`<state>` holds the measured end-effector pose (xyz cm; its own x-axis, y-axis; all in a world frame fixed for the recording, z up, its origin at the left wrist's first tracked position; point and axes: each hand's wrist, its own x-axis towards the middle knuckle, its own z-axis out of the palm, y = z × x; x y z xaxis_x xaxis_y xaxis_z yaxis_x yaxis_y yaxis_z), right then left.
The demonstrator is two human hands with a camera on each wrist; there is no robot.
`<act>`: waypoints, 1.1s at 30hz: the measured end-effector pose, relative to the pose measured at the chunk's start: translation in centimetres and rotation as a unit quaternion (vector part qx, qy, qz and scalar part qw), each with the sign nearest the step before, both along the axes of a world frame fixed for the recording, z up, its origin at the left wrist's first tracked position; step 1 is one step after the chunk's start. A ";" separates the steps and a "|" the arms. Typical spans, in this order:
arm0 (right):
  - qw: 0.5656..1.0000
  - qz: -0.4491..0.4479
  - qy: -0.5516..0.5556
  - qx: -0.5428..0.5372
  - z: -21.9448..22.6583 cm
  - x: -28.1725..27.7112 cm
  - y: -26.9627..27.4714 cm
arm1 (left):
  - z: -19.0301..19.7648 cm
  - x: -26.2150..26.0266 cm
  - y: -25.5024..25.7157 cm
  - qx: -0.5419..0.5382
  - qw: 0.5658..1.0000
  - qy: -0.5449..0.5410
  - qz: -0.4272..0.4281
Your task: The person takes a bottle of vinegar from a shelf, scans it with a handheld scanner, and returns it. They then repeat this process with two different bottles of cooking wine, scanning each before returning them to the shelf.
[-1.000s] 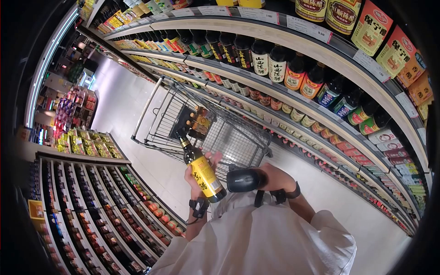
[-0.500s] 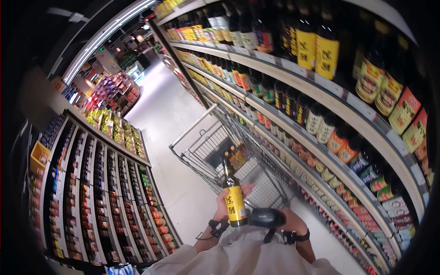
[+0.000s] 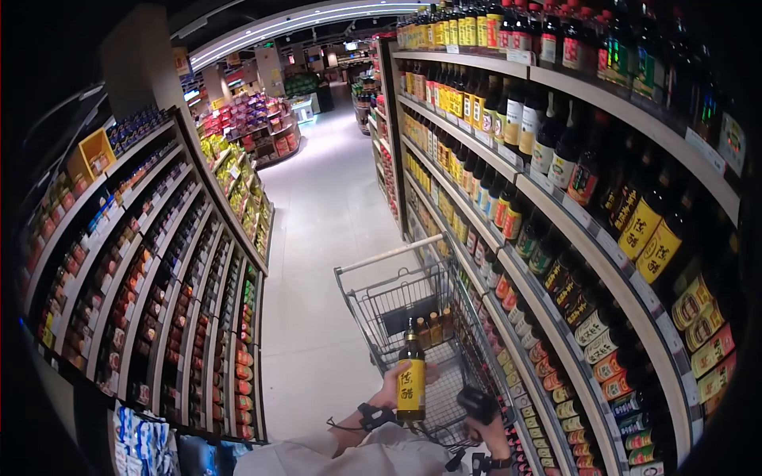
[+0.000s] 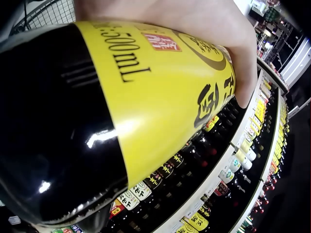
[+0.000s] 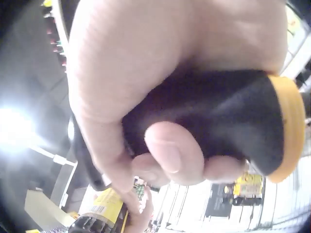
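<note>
My left hand (image 3: 387, 392) grips a dark glass bottle of vinegar (image 3: 411, 384) by its yellow-labelled body, neck upward. Up close in the left wrist view, the bottle's label (image 4: 146, 92) reads 500mL, and my thumb side wraps over it. In my right hand (image 3: 490, 435) is a black handheld barcode scanner (image 3: 476, 403), to the right of the bottle and apart from it. My fingers curl round the scanner's handle (image 5: 209, 116), which ends in a yellow base. Both hands are at the near end of a shopping cart (image 3: 389, 252).
Several small bottles (image 3: 435, 327) stand inside the cart, beside a dark panel. Shelves of sauce and vinegar bottles (image 3: 556, 151) run close along the right. Slanted racks of jars (image 3: 151, 262) line the left. Pale aisle floor (image 3: 305, 293) stretches ahead to a snack display (image 3: 246, 123).
The head view has swung up and along the aisle. The bottle has turned more upright in my left hand. The scanner has shifted away from the bottle and now points forward.
</note>
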<state>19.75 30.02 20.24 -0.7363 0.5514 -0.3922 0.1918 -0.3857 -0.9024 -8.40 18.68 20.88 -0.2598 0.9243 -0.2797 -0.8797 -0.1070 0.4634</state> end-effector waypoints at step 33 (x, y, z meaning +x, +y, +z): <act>0.854 -0.295 -0.062 -0.424 -40.8 0.5 -1.0 | -2.0 -2.9 -5.3 -0.073 0.997 0.035 0.000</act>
